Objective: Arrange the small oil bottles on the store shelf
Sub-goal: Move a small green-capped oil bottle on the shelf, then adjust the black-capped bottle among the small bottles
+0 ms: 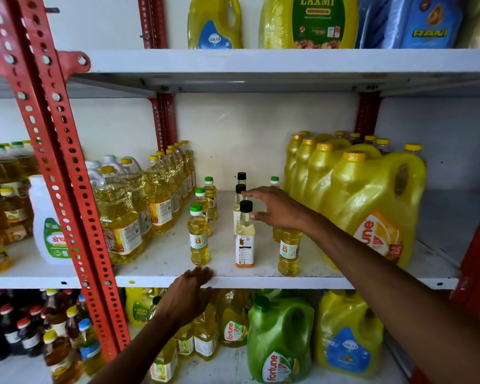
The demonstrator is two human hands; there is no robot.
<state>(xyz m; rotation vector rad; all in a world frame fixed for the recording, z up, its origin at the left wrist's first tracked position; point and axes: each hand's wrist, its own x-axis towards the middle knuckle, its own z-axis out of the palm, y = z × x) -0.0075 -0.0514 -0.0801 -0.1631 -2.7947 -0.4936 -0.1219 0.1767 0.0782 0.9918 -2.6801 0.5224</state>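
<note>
Reaching over the white middle shelf (166, 256), the right hand (275, 209) hangs with fingers spread and loose, gripping nothing; its fingertips are just beside the caps of the black-capped bottles (244, 234), which stand in a file running back from the front edge. Beneath that palm a green-capped bottle (288, 252) loses its neck and cap to the wrist, and another behind it shows only a cap, so how many stand there is hard to say. To the hand's left, three more small green-capped bottles (198, 236) form a row, apart from it. The left hand (189, 292) lies flat, fingers together, its tips seemingly on the shelf's front lip, below the nearest green-capped bottle. Large yellow jugs (372, 206) crowd the right hand's far side; tall clear bottles (139, 200) stand beyond the small row. Red perforated uprights (64, 173) frame white shelving against a pale wall.
</note>
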